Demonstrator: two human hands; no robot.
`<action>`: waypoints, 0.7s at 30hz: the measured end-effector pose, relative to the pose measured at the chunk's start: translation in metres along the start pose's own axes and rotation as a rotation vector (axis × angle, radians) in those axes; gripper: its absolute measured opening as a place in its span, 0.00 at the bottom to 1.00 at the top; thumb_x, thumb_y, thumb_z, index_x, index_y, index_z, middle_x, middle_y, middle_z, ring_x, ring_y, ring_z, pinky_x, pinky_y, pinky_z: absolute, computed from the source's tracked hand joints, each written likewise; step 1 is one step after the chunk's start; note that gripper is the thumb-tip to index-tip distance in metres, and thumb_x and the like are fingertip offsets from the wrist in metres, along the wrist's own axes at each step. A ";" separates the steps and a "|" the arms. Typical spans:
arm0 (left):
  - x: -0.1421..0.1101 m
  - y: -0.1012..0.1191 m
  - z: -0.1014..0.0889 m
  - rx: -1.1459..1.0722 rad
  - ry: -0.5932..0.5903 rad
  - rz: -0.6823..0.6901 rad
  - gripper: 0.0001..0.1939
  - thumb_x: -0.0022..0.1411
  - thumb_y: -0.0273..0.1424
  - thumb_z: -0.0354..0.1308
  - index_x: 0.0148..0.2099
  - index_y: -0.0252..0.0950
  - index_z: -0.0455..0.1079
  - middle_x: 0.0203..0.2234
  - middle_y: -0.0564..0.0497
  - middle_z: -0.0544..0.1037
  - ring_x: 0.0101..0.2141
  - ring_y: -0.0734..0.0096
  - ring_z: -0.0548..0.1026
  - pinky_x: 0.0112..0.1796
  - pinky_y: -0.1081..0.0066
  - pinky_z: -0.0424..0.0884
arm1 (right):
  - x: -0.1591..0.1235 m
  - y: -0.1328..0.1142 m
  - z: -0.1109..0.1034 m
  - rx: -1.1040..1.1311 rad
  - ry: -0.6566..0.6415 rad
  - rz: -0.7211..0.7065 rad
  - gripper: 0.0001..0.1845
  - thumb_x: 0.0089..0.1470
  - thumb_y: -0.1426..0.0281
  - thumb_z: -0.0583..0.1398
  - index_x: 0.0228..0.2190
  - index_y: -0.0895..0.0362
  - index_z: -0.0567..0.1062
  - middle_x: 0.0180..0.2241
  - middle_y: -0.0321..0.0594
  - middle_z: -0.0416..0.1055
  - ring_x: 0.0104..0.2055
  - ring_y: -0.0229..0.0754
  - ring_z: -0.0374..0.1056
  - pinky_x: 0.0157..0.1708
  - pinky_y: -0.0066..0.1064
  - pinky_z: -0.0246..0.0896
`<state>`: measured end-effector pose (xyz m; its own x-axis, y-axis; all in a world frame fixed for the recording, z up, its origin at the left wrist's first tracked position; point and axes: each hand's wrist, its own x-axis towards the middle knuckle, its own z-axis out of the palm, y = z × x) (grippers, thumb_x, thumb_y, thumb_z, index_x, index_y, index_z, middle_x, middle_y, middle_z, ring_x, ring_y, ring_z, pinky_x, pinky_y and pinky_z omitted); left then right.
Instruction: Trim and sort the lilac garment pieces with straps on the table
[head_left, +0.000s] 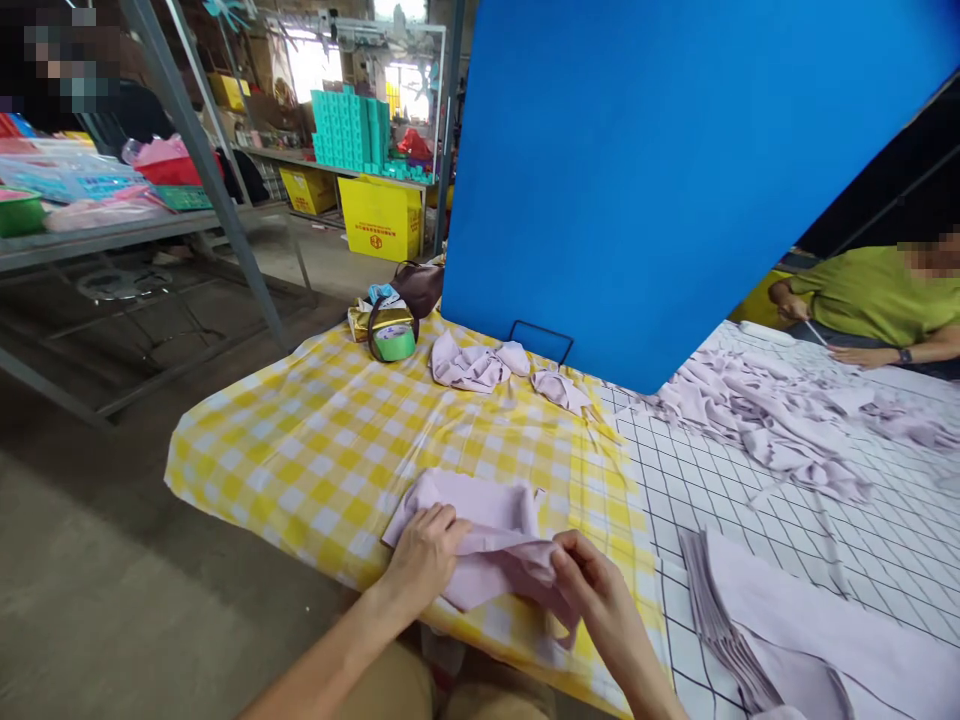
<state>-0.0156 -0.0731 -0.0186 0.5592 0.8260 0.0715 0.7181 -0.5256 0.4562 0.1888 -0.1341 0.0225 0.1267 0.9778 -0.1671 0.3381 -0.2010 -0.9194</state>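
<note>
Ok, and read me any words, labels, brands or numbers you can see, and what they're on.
None reads clearly.
Front yellow box: red characters and a logo, too small to read.
Yellow box behind it, to the left: faint marks, unreadable.
Green tape roll: possible print, too blurred.

Way thru L of left hand point(429, 548), over yellow chk cloth point(277, 430); blue panel point(600, 180) blocks fwd, scraps point(472, 367) at its foot; green tape point(396, 343) back L; fabric stack point(810, 610) R of right hand point(600, 590).
</note>
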 end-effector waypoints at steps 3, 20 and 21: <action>0.003 -0.013 -0.007 -0.090 0.103 -0.205 0.24 0.46 0.12 0.45 0.43 0.34 0.70 0.37 0.46 0.71 0.41 0.62 0.68 0.44 0.63 0.64 | -0.002 0.002 -0.006 0.336 -0.095 0.219 0.19 0.50 0.52 0.55 0.27 0.54 0.60 0.19 0.27 0.54 0.17 0.31 0.51 0.15 0.22 0.48; 0.045 0.029 -0.008 -2.009 -0.342 -0.869 0.19 0.66 0.34 0.40 0.41 0.27 0.68 0.30 0.43 0.77 0.33 0.65 0.76 0.39 0.68 0.69 | 0.033 0.033 0.012 -0.579 0.095 0.061 0.11 0.48 0.59 0.53 0.27 0.55 0.67 0.21 0.35 0.67 0.24 0.42 0.64 0.25 0.30 0.54; 0.047 0.036 -0.004 -2.028 -0.386 -0.873 0.21 0.67 0.36 0.39 0.42 0.26 0.68 0.30 0.42 0.77 0.33 0.64 0.76 0.39 0.67 0.69 | 0.033 0.031 0.014 -0.567 0.066 0.053 0.10 0.48 0.62 0.52 0.23 0.55 0.66 0.21 0.36 0.68 0.25 0.42 0.64 0.25 0.30 0.54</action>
<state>0.0349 -0.0526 0.0053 0.6493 0.4669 -0.6004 -0.3485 0.8843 0.3109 0.1900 -0.1073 -0.0161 0.2087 0.9633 -0.1689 0.7750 -0.2683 -0.5722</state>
